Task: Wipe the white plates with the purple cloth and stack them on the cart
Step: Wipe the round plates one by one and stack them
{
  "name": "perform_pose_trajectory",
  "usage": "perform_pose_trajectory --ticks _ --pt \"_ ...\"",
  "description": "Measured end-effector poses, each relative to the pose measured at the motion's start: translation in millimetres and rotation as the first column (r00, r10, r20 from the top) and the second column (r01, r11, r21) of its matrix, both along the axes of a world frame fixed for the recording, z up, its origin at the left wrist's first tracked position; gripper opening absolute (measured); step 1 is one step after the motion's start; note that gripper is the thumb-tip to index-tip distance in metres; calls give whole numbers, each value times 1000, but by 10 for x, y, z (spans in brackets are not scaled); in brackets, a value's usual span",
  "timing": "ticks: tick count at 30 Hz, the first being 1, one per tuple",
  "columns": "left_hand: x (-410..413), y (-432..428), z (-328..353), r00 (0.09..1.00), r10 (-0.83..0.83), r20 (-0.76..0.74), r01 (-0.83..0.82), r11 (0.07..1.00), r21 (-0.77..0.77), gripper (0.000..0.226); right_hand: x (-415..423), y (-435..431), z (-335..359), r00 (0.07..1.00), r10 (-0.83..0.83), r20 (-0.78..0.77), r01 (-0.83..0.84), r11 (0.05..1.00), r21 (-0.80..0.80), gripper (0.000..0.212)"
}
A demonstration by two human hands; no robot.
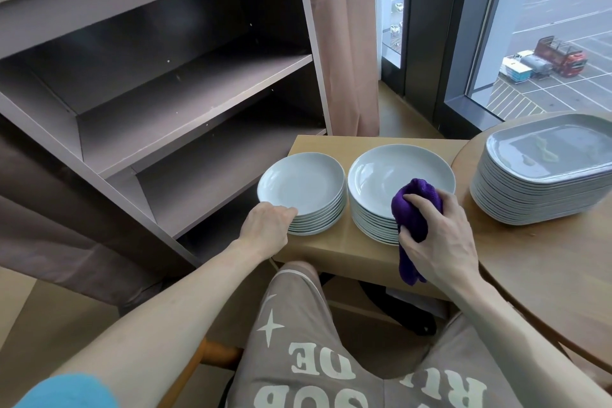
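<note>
Inspector: status, pls. Which step?

Observer: Wipe step, by my reading. R side: right hand (437,235) has fingers and thumb curled tight round the purple cloth (414,209), bunched, its tail hanging below the palm. Cloth sits on the near rim of the top plate of the right stack (390,172).

Inspector: L side?

Observer: left hand (268,225) is at the near-left edge of the left stack (304,185), fingertips against the upper rims. Can't tell whether it pinches a plate or only touches, as the tips are hidden by the rim.

Inspector: Location of both stacks?

Observer: Side by side on the wooden cart (347,242), close but apart. Grey platters (543,182) are on the round table (546,258) to the R, not part of the job.

Inspector: Progress?

Observer: Can't say which pile is done; plates look alike. Est. left stack = wiped, right = pending.

Inspector: Next move reqs?

Observer: Sweep cloth across the top plate's face, w/ the other hand free to steady it. Then lift that one plate alone, clean of the one below, and set it centred on the other pile
</note>
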State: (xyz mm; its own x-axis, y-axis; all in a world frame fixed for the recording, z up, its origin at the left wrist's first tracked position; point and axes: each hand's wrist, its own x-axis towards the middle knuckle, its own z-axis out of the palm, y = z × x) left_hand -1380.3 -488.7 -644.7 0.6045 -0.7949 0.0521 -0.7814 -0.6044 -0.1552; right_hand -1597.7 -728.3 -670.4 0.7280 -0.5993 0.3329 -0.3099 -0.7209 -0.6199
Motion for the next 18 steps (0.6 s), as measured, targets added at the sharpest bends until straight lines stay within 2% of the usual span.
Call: perform_pose_trajectory --ticks 9,12,15,18 --pt "-16 -63 -59 987 70 -145 -75 997 -32 29 14 -17 24 995 0 -96 -4 999 -48 57" --pt "-23 -120 -68 984 28 -176 -30 999 -12 45 26 -25 46 988 -2 -156 -10 997 -78 57" --pt "-108 -261 -101 956 -65 -286 36 994 -105 65 51 -32 93 979 -10 -204 -9 996 -91 55" --pt "-169 -522 -142 913 -84 -398 28 989 -142 71 78 -36 164 965 -17 -260 1 998 -64 55"
